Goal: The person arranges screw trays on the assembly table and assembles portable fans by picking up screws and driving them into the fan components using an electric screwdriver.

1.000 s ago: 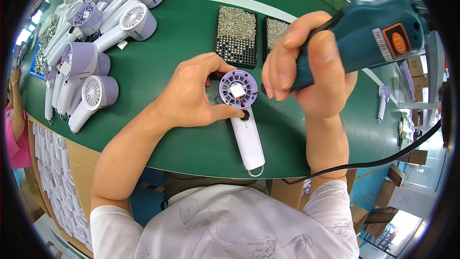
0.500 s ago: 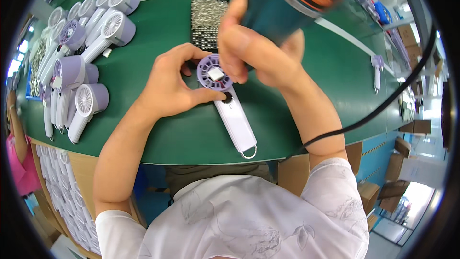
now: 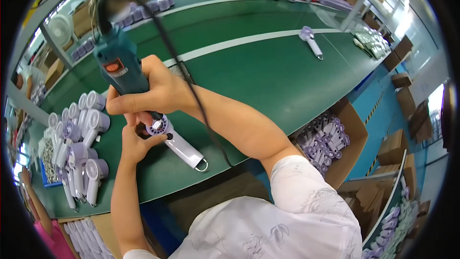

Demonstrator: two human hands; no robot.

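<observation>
A white and lilac handheld fan (image 3: 186, 151) lies on the green table, its round head toward the left and its wire loop toward me. My left hand (image 3: 134, 143) is closed around the fan head, thumb near the dark round button. In my right hand (image 3: 163, 86) is a teal electric screwdriver (image 3: 120, 64) with an orange switch and a black cord. Its dark nose points down at the fan head. A small white block sits in the middle of the head. The exact contact of the bit is hidden by my fingers.
More handheld fans (image 3: 79, 151) are piled at the left, beside a blue tray of small metal parts (image 3: 48, 170). Behind my right wrist is a block of metal pieces (image 3: 178, 71). Another fan (image 3: 311, 42) lies far right. A carton (image 3: 352, 151) of lilac parts stands at the table's right.
My right hand has brought the screwdriver from the upper right to upright over the fan head. The view has swung, showing more of the right side. My left hand stays on the fan.
</observation>
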